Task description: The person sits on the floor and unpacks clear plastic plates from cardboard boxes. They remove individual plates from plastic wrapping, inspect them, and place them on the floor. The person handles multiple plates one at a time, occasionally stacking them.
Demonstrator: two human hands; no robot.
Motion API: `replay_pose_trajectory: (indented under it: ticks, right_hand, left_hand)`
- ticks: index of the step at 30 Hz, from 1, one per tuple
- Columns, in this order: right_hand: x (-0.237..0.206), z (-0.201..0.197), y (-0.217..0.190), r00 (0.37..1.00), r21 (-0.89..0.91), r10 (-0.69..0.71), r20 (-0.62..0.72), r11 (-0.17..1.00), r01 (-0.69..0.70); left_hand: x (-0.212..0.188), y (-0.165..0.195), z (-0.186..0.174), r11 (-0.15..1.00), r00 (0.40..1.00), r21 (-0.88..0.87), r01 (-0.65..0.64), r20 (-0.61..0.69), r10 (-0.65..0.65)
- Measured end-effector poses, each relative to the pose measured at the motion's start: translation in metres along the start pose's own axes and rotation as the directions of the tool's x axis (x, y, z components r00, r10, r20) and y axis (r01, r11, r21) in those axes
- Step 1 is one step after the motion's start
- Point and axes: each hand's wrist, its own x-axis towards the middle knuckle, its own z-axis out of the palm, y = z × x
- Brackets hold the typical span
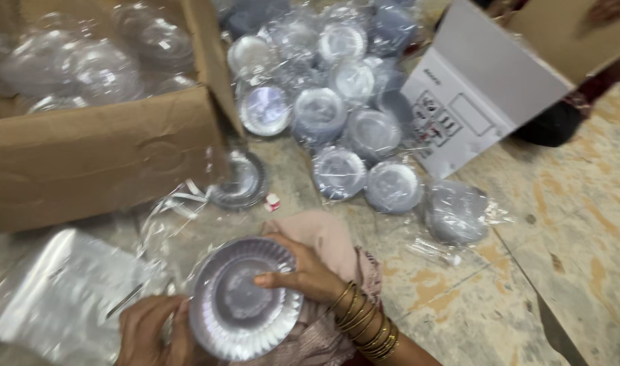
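A stack of silver fluted paper plates (236,308) sits low in the middle of the view, held between both hands. My right hand (303,271), with several gold bangles on the wrist, grips its right rim, thumb across the plate's face. My left hand (150,332) holds its lower left edge. A clear plastic wrapper (181,224) hangs loosely around and above the stack. Pink cloth (327,234) lies behind my right hand.
An open cardboard box (100,159) with clear plastic lids stands at the upper left. Many wrapped stacks of silver plates (337,115) lie on the patterned stone floor (567,224). A white-faced carton (479,88) is at the upper right, and a flat plastic bag (59,291) lies at the lower left.
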Motion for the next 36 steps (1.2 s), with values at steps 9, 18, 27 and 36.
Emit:
replay_pose_trajectory:
  ticks: [9, 18, 27, 36]
  right_hand:
    - [0.0, -0.002, 0.0, 0.97, -0.219, -0.205, -0.131, 0.96, 0.173]
    - [-0.018, -0.028, -0.024, 0.955, -0.244, -0.076, -0.287, 0.97, 0.004]
    - [-0.021, -0.041, -0.014, 0.854, 0.011, -0.041, -0.519, 0.998, 0.054]
    - [-0.022, -0.051, -0.015, 0.915, 0.004, -0.021, -0.402, 1.0, 0.024]
  left_hand:
    - [-0.003, 0.021, 0.002, 0.986, 0.994, -0.122, 0.11, 0.032, -0.107]
    - [-0.018, 0.037, 0.039, 0.966, 0.963, -0.12, -0.229, 0.113, 0.243]
    - [-0.017, 0.022, 0.059, 0.985, 0.98, -0.099, 0.143, 0.155, -0.127]
    - [0.031, 0.038, 0.063, 0.915, 0.938, -0.261, 0.307, 0.246, -0.245]
